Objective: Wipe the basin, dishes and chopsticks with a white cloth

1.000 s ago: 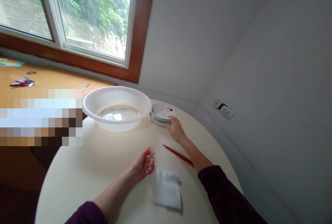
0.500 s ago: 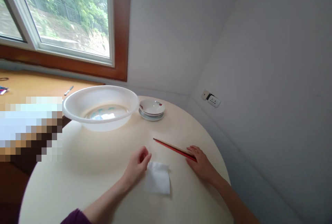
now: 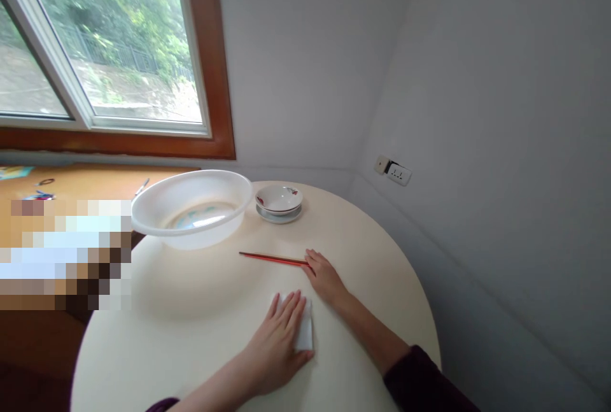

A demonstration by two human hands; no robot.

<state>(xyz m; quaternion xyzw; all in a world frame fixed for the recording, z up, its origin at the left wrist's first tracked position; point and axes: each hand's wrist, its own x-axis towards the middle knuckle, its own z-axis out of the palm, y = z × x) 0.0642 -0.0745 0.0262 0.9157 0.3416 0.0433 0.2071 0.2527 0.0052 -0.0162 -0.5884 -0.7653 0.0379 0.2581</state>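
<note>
Flat on a folded white tissue [image 3: 304, 330] lies my left hand [image 3: 277, 348], its fingers stretched out and covering much of it. My right hand [image 3: 325, 277] is closed around one end of the red and dark chopsticks [image 3: 273, 259]. They rest on or just above the table, thin tips pointing left. Beyond them, a white bowl with red floral marks [image 3: 279, 200] sits stacked on other dishes [image 3: 281, 218], apart from both hands.
A large translucent plastic basin [image 3: 193, 240] stands at the back left of the round cream table [image 3: 191, 316]. Behind it is a wooden desk [image 3: 95, 179] with small items. A wall socket [image 3: 399, 174] is on the right wall.
My left hand has moved right and opened flat over the tissue. My right hand has carried the chopsticks to the left, turning them nearly level across the view. The view has shifted slightly.
</note>
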